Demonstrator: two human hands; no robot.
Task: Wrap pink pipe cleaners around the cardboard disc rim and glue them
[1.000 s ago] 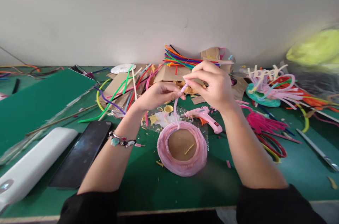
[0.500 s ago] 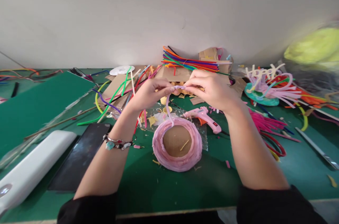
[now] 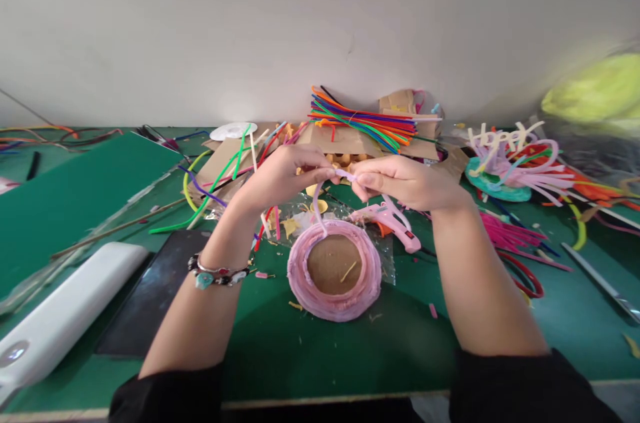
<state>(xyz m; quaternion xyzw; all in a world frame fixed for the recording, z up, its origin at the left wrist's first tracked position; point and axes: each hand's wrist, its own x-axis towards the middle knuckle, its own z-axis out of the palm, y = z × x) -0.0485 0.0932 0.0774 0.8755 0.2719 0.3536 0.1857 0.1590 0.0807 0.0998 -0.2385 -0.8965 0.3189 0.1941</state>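
Above the table's middle, my left hand (image 3: 299,175) and my right hand (image 3: 400,182) pinch one pale pink pipe cleaner (image 3: 345,174), a short stretch of it showing between the fingertips. From the left fingers it curves down to the inner edge of a pink ring (image 3: 300,280), which looks wound from pipe cleaners around a cardboard disc (image 3: 333,263). A loose pink end hangs below my right hand. A pink hot glue gun (image 3: 387,220) lies just under that hand, partly over a clear plastic sheet.
Behind my hands lies a bundle of coloured pipe cleaners (image 3: 360,118) on cardboard. A white device (image 3: 75,310) and a dark phone (image 3: 150,296) are at left. Pink pipe cleaners (image 3: 515,233), a pale pink bunch (image 3: 530,166) and a metal tool (image 3: 600,280) sit at right.
My right hand has turned and lowered a little, its grip on the pipe cleaner changed. A loose pink end now shows beneath it. The ring stays in place.
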